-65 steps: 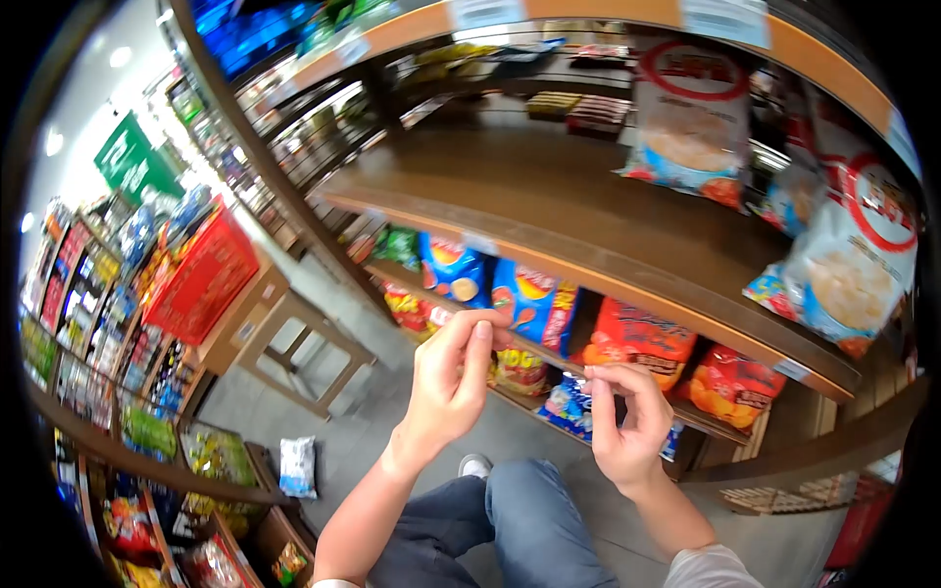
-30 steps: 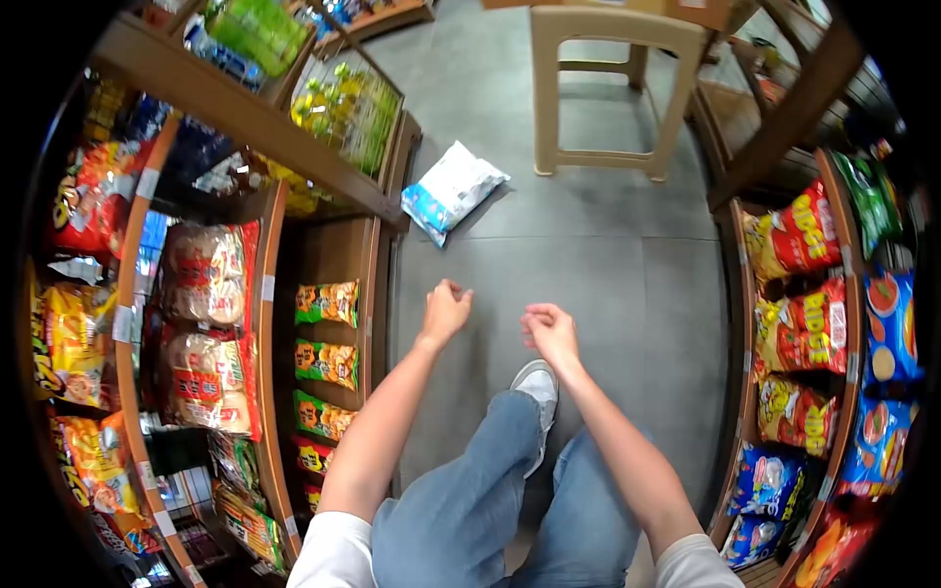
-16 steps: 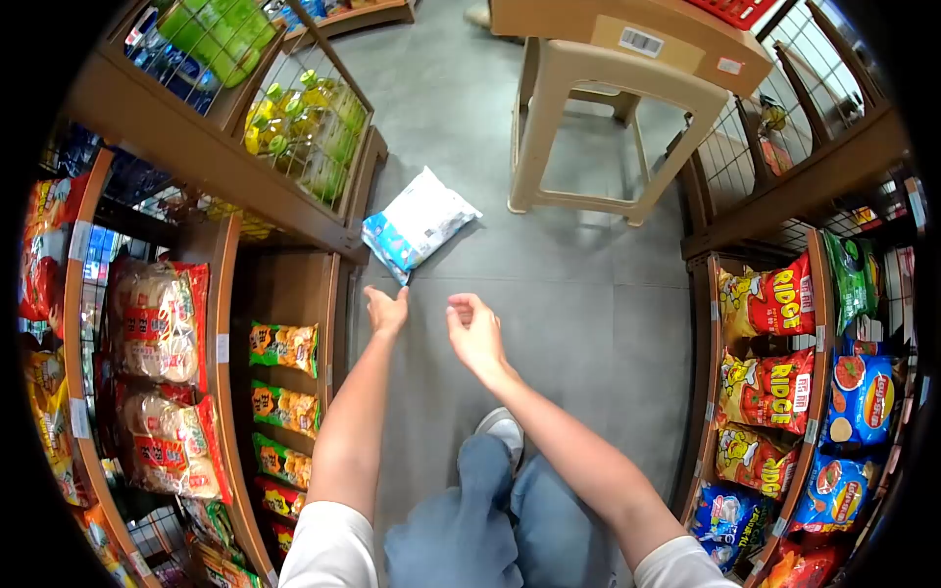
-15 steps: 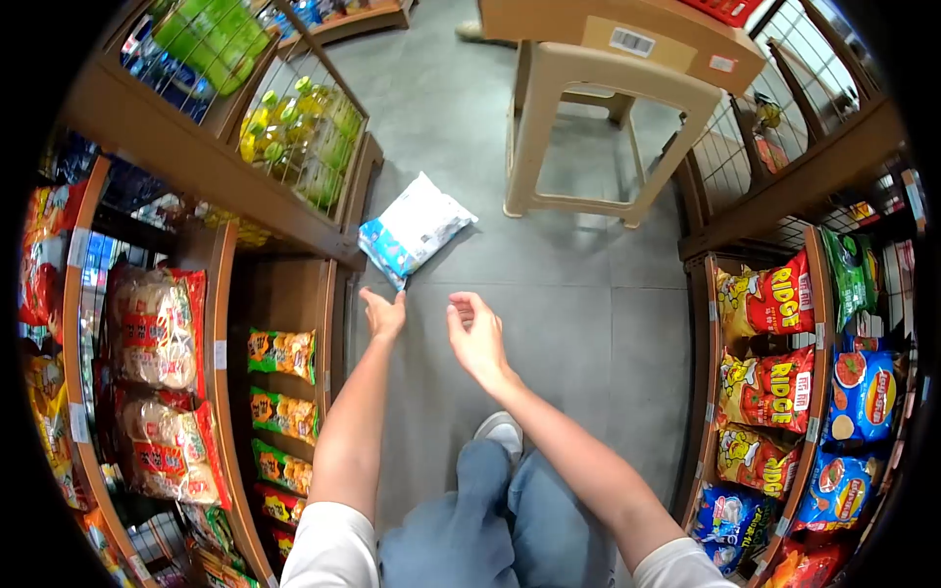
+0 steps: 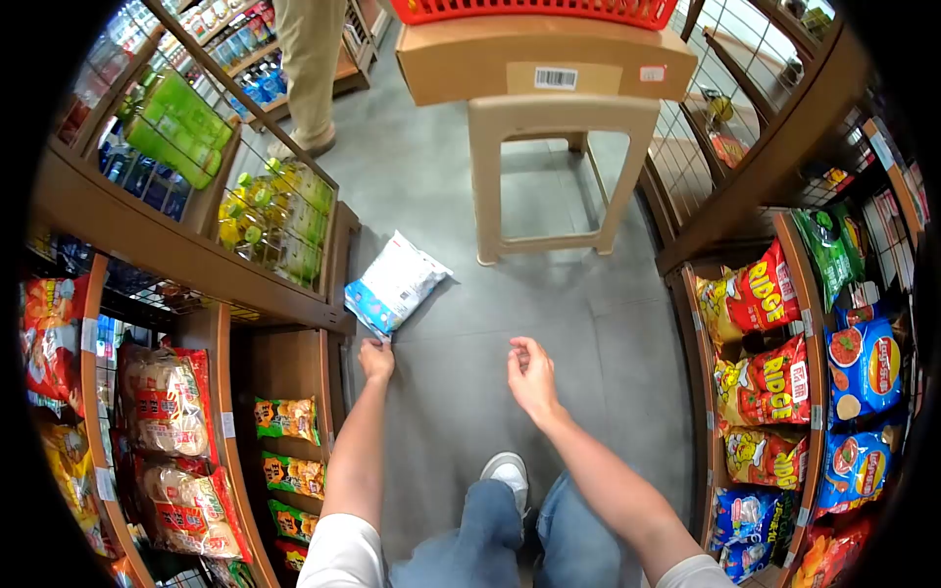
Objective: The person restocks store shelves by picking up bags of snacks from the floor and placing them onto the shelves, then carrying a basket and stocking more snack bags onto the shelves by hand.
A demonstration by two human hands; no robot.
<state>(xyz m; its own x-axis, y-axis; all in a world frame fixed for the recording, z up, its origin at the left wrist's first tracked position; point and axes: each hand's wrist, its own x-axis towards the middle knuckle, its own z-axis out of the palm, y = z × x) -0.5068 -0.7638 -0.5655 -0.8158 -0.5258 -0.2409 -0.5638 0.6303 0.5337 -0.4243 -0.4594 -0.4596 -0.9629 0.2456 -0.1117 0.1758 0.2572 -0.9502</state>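
A white and blue plastic package lies on the grey floor, left of centre. My left hand is at its lower corner, fingers closed on that corner. To the right, my right hand hangs over the floor, apart from the package, with its fingers curled loosely and apart and nothing in them.
A beige stool bears a cardboard box and a red basket. Snack shelves stand left, with bagged chips on the right. Bottles fill a wire rack. Another person's leg is at the upper left.
My left hand has closed on the package's corner. My right hand has moved right, away from it. The view has shifted, and another person's leg now shows more fully.
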